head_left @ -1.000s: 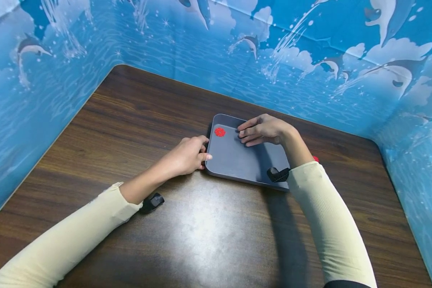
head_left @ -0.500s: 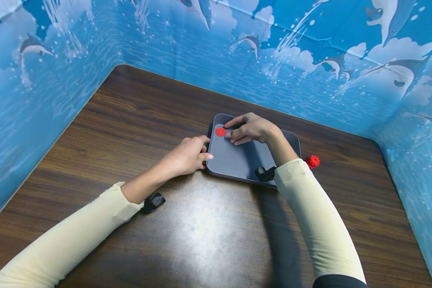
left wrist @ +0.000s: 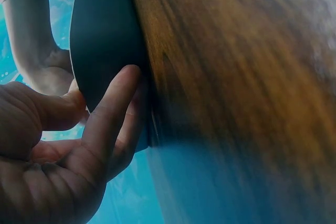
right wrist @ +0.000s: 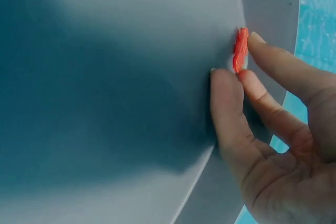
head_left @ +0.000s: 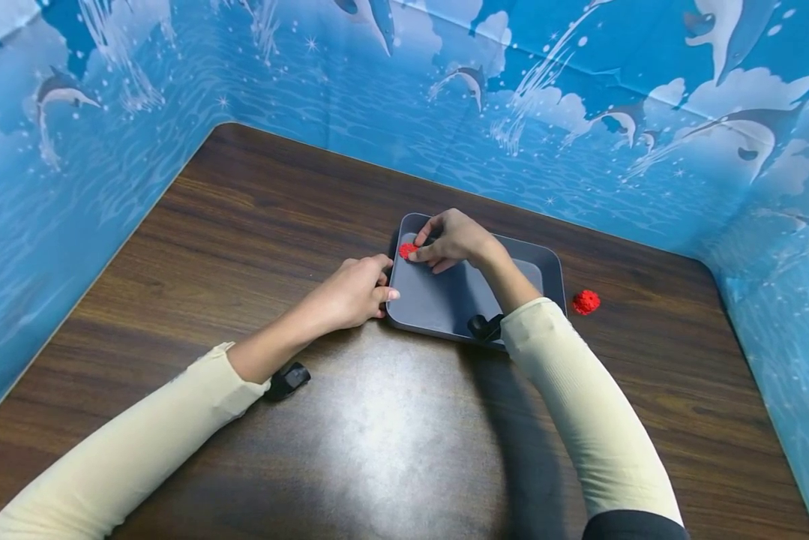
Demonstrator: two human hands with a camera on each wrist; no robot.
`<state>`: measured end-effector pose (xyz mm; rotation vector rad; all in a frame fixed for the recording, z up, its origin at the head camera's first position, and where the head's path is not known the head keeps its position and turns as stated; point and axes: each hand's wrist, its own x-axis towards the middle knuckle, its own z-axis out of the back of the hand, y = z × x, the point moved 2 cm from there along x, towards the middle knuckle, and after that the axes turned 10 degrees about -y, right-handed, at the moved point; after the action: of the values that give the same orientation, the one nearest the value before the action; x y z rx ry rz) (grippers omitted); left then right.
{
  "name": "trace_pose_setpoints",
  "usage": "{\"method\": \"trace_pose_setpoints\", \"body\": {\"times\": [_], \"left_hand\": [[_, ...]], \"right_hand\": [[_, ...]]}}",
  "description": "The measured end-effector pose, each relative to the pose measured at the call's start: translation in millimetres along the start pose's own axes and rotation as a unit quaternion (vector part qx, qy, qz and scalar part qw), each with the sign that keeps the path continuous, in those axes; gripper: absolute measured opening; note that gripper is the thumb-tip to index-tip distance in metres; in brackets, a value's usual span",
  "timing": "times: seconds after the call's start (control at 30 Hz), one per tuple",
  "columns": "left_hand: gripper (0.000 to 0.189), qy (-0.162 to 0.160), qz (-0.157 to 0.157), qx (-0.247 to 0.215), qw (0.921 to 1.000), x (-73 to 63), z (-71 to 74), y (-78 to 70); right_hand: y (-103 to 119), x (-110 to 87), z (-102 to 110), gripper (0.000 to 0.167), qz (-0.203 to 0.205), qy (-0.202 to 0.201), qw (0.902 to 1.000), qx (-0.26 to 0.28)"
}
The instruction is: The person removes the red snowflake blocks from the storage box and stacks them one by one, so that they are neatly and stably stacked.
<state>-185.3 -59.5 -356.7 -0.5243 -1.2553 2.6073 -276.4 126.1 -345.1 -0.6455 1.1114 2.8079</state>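
A grey rectangular tray (head_left: 444, 300) lies on the table. My left hand (head_left: 360, 292) grips its left end, thumb over the rim and fingers against the outer wall, as the tray wall (left wrist: 105, 30) in the left wrist view shows. Inside the tray's far left corner is a small red notched disc (head_left: 407, 251). My right hand (head_left: 454, 240) reaches in over the tray and pinches this disc between thumb and fingertips. In the right wrist view the red disc (right wrist: 240, 51) appears nearly edge-on, close to the tray's end wall.
A red clump (head_left: 586, 302), apparently of similar pieces, sits on the brown wooden table (head_left: 242, 217) just right of the tray. A blue dolphin-print curtain (head_left: 391, 112) stands around the table's far and side edges.
My right hand has moved left across the tray to the red disc and closed its fingertips on it; the disc has tilted. The red clump is now uncovered. My left hand stays put.
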Motion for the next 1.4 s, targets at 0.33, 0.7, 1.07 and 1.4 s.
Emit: {"method": "trace_pose_setpoints", "body": {"times": [0.33,0.7,1.07,1.4], "left_hand": [[0.059,0.001,0.009,-0.005,0.9999,-1.4,-2.3,-0.6],[0.059,-0.002,0.008,-0.001,1.0,-1.0,-3.4,-3.3],[0.06,0.001,0.001,-0.005,1.0,0.2,-3.6,-0.6],[0.061,-0.003,-0.003,-0.006,1.0,-0.5,-2.6,-0.1]], "right_hand": [[4,2.1,-4,0.026,-0.01,-0.034,0.9969,-0.07],[-1,0.9,-2,0.013,-0.019,-0.02,0.9995,-0.016],[-22,-0.8,14,0.011,-0.057,0.028,0.9844,0.164],[-33,-10.6,41,0.024,-0.024,0.012,0.9829,0.182]]}}
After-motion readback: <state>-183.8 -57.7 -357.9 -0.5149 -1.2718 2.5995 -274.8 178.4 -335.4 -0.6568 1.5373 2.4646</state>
